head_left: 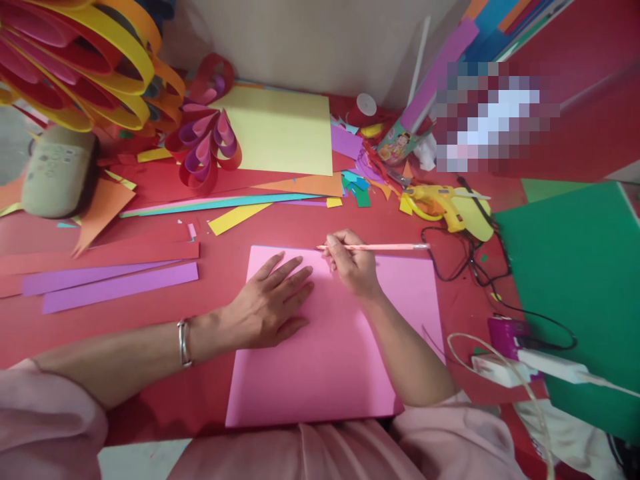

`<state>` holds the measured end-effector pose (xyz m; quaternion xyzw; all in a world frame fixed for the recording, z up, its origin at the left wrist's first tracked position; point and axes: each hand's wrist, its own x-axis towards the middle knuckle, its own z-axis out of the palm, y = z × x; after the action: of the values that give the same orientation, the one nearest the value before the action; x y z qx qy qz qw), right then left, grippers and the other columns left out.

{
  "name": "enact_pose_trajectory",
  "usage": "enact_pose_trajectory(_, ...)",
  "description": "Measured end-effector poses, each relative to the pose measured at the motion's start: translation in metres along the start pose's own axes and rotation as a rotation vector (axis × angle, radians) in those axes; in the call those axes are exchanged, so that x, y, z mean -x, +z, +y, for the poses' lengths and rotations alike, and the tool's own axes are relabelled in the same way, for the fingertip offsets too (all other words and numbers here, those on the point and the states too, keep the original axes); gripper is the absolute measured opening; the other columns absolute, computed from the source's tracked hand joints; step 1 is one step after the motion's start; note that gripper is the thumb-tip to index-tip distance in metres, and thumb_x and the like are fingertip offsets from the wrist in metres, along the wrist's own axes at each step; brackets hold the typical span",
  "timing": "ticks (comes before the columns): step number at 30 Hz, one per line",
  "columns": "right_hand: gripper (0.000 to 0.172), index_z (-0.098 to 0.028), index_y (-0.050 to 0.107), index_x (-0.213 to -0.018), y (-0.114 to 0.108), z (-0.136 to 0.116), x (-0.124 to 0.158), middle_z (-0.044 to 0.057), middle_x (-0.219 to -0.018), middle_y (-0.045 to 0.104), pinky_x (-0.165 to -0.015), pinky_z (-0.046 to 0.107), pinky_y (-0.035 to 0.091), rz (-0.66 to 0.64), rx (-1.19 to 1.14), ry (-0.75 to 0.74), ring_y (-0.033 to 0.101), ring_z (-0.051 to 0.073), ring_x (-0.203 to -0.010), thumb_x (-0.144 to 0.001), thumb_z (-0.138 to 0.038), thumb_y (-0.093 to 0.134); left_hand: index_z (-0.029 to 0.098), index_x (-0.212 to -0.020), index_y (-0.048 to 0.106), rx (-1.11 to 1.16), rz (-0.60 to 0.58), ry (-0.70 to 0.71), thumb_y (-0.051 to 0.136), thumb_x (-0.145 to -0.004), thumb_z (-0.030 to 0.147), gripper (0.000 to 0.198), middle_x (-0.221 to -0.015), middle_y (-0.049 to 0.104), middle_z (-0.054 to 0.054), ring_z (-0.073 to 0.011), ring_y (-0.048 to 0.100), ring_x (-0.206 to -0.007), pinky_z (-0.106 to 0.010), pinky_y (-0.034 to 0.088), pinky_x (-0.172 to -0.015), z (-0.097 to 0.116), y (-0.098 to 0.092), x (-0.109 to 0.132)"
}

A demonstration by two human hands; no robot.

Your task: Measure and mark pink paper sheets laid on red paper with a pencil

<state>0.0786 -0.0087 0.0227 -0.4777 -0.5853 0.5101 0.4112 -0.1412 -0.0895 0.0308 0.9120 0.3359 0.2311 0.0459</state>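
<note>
A pink sheet of paper (320,373) lies in front of me on the red table. My left hand (273,297) rests flat on its upper left part, fingers spread, holding nothing. Pinched in my right hand (353,263) is a light pink pencil (395,247), lying almost level with its tip pointing left, close to the sheet's far edge. Whether the tip touches the paper I cannot tell.
Purple strips (125,287) and red strips lie to the left. Behind are a pale yellow sheet (285,130), a curled paper flower (205,150) and scraps. On the right are a yellow glue gun (445,203), black cable, green sheet (575,280) and white plug (550,365).
</note>
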Motion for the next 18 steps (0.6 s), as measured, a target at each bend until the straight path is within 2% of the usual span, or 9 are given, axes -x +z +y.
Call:
enact_pose_trajectory(6,0.037,-0.024,0.063,-0.087,-0.001,0.001,0.0,-0.003,-0.071,0.066,-0.053,0.025,0.044,-0.003,0.012,-0.002,0.056,0.01,-0.054,-0.102,-0.058,0.061,0.009,-0.136,0.064,-0.001,0.003,-0.005,0.067,-0.099,0.042,0.049,-0.145,0.066,-0.022,-0.0437,0.054,-0.146,-0.07,0.041,-0.122,0.001,0.001,0.001)
enact_pose_trajectory(13,0.035,-0.024,0.065,-0.087,0.0,-0.002,0.002,-0.001,-0.075,0.07,-0.055,0.025,0.046,0.004,0.095,-0.029,0.058,0.011,-0.057,-0.103,-0.055,0.061,0.008,-0.134,0.065,-0.012,0.011,-0.006,0.066,-0.099,0.042,0.049,-0.145,0.065,-0.023,-0.0453,0.052,-0.146,-0.067,0.045,-0.118,0.002,0.003,0.002)
enact_pose_trajectory(16,0.033,-0.025,0.068,-0.087,0.002,-0.006,0.006,-0.001,-0.073,0.07,-0.058,0.026,0.047,0.034,0.177,-0.077,0.06,0.012,-0.059,-0.102,-0.053,0.063,0.008,-0.133,0.066,-0.018,0.014,-0.01,0.064,-0.1,0.042,0.048,-0.145,0.065,-0.024,-0.0452,0.053,-0.146,-0.065,0.048,-0.115,0.003,0.003,0.002)
enact_pose_trajectory(18,0.03,-0.025,0.068,-0.091,0.005,-0.009,0.008,-0.001,-0.073,0.071,-0.058,0.026,0.049,0.07,0.144,-0.092,0.061,0.012,-0.059,-0.101,-0.053,0.064,0.007,-0.132,0.066,-0.017,0.018,-0.013,0.063,-0.101,0.042,0.047,-0.145,0.065,-0.024,-0.045,0.053,-0.145,-0.064,0.049,-0.114,0.004,0.003,0.001)
